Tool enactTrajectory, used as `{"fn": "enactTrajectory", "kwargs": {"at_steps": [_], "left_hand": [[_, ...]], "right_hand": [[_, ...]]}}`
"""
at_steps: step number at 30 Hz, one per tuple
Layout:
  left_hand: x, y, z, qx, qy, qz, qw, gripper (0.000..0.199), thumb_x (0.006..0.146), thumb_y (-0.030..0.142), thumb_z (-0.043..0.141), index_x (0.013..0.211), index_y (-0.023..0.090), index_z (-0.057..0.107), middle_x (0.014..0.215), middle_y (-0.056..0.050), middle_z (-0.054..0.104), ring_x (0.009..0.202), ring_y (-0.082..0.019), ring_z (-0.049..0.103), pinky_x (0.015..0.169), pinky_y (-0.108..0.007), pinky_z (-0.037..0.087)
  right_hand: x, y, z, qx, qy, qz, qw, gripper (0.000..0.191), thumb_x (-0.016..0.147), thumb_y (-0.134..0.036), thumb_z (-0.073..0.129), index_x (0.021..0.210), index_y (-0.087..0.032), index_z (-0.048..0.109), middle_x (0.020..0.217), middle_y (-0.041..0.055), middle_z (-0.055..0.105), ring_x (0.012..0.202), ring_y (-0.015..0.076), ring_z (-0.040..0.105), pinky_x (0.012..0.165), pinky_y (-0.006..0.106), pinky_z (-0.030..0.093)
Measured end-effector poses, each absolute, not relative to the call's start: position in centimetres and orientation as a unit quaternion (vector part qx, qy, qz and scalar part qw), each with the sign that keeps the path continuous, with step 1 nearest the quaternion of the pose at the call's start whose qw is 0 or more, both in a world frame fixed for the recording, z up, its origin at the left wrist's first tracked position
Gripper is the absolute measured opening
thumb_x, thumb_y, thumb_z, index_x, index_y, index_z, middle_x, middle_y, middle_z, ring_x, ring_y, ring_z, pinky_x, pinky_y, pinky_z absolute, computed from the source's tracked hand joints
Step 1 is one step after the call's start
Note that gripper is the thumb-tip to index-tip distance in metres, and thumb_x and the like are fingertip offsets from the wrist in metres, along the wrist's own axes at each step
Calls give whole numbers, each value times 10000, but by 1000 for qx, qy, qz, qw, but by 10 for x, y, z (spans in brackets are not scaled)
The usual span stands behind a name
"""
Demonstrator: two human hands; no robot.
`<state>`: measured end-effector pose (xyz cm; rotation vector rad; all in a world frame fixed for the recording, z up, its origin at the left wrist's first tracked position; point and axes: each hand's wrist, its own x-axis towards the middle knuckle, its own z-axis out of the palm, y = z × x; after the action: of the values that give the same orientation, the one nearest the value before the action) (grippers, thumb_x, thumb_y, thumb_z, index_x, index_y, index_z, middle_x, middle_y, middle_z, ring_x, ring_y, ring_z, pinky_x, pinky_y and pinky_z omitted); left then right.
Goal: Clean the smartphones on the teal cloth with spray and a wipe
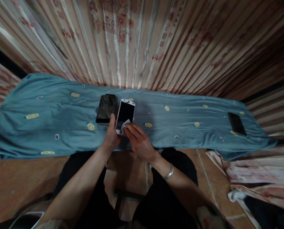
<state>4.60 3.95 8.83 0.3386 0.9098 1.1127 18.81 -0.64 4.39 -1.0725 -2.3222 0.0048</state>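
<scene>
A white-framed phone with a dark screen is tilted up in front of me, above the blue cloth. My left hand grips its lower left edge, the thumb pointing up along the side. Pinched in the fingers of my right hand is a small pale wiping cloth, pressed on the lower part of the screen. Just left of the phone lies a stack of dark phones or flat devices, the top one with a streaked, shiny face.
The long table under a blue patterned cloth runs across the view. One more dark phone lies near its right end. Pleated curtains hang behind it. My legs and a tiled floor show below.
</scene>
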Motion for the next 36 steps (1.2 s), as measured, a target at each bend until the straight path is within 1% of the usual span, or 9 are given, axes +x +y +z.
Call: {"fn": "enactTrajectory", "kwargs": {"at_steps": [4, 7, 9, 12, 15, 18, 26, 33, 36], "left_hand": [[50, 37, 87, 143, 429, 488, 746, 680, 1075, 624, 378, 1132, 88, 792, 931, -152, 824, 989, -268, 800, 875, -347, 647], [50, 38, 88, 137, 429, 484, 750, 685, 1063, 651, 388, 1176, 103, 783, 938, -141, 826, 936, -252, 807, 830, -334, 658], [49, 38, 93, 135, 421, 482, 756, 694, 1079, 640, 336, 1190, 122, 785, 960, -134, 828, 979, -253, 806, 830, -323, 656], [47, 38, 102, 132, 416, 492, 753, 724, 1105, 595, 237, 1214, 128, 780, 1001, -139, 831, 1090, -265, 788, 879, -327, 647], [47, 37, 110, 124, 422, 505, 742, 721, 1113, 559, 210, 1224, 133, 781, 1021, -143, 836, 1135, -281, 771, 939, -347, 630], [49, 36, 110, 113, 417, 497, 753, 735, 1109, 571, 208, 1226, 131, 786, 1004, -142, 835, 1115, -298, 775, 945, -360, 628], [52, 36, 97, 128, 413, 478, 764, 785, 1078, 662, 266, 1263, 89, 769, 928, -160, 824, 943, -281, 808, 815, -347, 657], [47, 40, 112, 147, 433, 506, 731, 784, 1096, 606, 168, 1339, 123, 736, 1021, -175, 830, 1038, -305, 803, 832, -388, 659], [46, 41, 110, 146, 430, 512, 729, 739, 1097, 600, 211, 1347, 141, 733, 1048, -166, 833, 1055, -300, 798, 827, -370, 655]], "right_hand": [[186, -7, 47, -393, -875, 9, 284, 513, 1016, -64, 472, 1512, -110, 597, 1523, 163, 646, 1463, 261, 557, 1270, 465, 495], [185, -8, 50, -390, -876, 9, 283, 500, 1025, -74, 478, 1507, -117, 603, 1527, 163, 643, 1480, 261, 543, 1272, 463, 492], [186, -7, 51, -392, -874, 6, 286, 476, 1035, -83, 480, 1485, -130, 626, 1510, 152, 658, 1470, 258, 554, 1266, 461, 500], [190, -7, 51, -396, -870, -7, 293, 439, 1043, -87, 476, 1438, -116, 663, 1463, 151, 692, 1416, 260, 598, 1238, 443, 531], [192, -7, 51, -400, -869, -5, 292, 444, 1041, -79, 471, 1438, -120, 666, 1448, 146, 702, 1391, 257, 614, 1224, 438, 546], [190, -8, 51, -401, -870, 5, 288, 466, 1035, -68, 458, 1453, -131, 655, 1471, 145, 686, 1420, 257, 596, 1236, 458, 534], [180, -11, 56, -363, -884, -22, 293, 440, 1056, -92, 437, 1445, -71, 642, 1465, 159, 684, 1433, 260, 586, 1248, 426, 518], [185, -11, 55, -346, -889, -6, 299, 413, 1070, -100, 446, 1411, -110, 677, 1421, 144, 715, 1398, 250, 614, 1208, 436, 565], [184, -10, 55, -344, -887, -16, 307, 402, 1074, -101, 441, 1390, -92, 688, 1400, 155, 725, 1395, 253, 617, 1207, 428, 566]]}}
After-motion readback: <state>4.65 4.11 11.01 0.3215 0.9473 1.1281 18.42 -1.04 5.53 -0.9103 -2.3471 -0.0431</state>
